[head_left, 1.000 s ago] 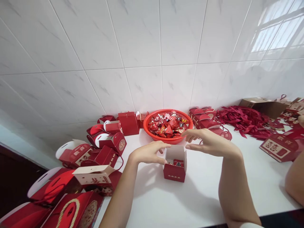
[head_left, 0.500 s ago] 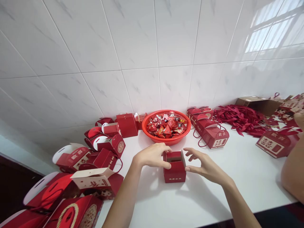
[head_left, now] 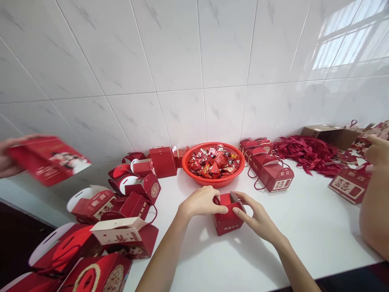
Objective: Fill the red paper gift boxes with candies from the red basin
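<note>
A small red gift box [head_left: 228, 222] with its top flaps up stands on the white table [head_left: 197, 259] in front of me, turned slightly askew. My left hand [head_left: 206, 201] grips its left side, thumb over the near edge and fingers at the left flap. On the opposite side, my right hand [head_left: 257, 215] has its thumb on the near top edge and its fingers around the right flap. Just behind the box sits a red plastic basket [head_left: 212, 182] heaped with wrapped candies [head_left: 214, 162].
Several open red gift boxes [head_left: 127, 239] crowd the left. Closed boxes [head_left: 272, 172], a pile of dark red ribbons [head_left: 310, 156] and a cardboard box [head_left: 323, 132] line the right. Another person's hand [head_left: 9, 156] holds a red box [head_left: 48, 158] at far left; another person's arm [head_left: 375, 211] is at right.
My right hand has closed onto the box, which has turned and shifted slightly right. Another person's hand with a red box has appeared at the left. The arm at the far right has moved.
</note>
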### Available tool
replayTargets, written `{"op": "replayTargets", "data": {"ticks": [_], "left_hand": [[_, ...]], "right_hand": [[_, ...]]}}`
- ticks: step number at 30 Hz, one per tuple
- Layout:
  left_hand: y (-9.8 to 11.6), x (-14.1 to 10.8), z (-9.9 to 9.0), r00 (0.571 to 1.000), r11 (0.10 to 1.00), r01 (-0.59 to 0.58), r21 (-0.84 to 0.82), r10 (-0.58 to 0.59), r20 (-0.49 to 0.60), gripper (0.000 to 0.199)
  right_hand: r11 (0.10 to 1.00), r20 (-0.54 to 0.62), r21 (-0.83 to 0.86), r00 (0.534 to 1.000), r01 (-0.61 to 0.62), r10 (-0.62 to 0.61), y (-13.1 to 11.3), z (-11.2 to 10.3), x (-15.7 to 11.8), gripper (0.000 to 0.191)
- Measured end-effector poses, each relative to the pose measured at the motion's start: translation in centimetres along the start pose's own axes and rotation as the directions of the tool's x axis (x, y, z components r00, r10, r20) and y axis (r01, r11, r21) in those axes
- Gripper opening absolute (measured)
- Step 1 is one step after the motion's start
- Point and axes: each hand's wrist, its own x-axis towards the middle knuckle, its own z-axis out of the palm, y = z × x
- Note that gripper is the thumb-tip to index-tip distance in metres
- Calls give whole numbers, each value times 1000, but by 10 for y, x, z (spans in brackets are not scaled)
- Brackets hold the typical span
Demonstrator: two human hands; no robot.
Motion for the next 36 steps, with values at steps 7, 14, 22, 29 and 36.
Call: {"op": "replayTargets", "data": {"ticks": [7, 14, 22, 29, 36], "left_hand": [[-8, 2, -1, 999, 995, -21, -94, 25, 45, 35], [-15, 10, 3, 998, 997, -33, -64, 30, -49, 18], [-9, 16, 12, 985, 959, -167, -230, 154, -71, 31], [-20, 23, 15, 997, 994, -64, -86, 60, -47, 43], [-6, 30, 32, 988, 989, -83, -119, 66, -136, 34]], "right_hand": [[999, -47, 35, 999, -24, 26, 1, 7, 1, 42], [999, -113, 27, 993, -37, 40, 9, 14, 3, 41], [995, -93, -95, 995, 31, -40, 12, 22, -2, 41], [977, -132, -212, 991, -2, -26, 16, 31, -8, 48], [871, -203, -484, 979, -80, -22, 3, 42, -19, 68]]}}
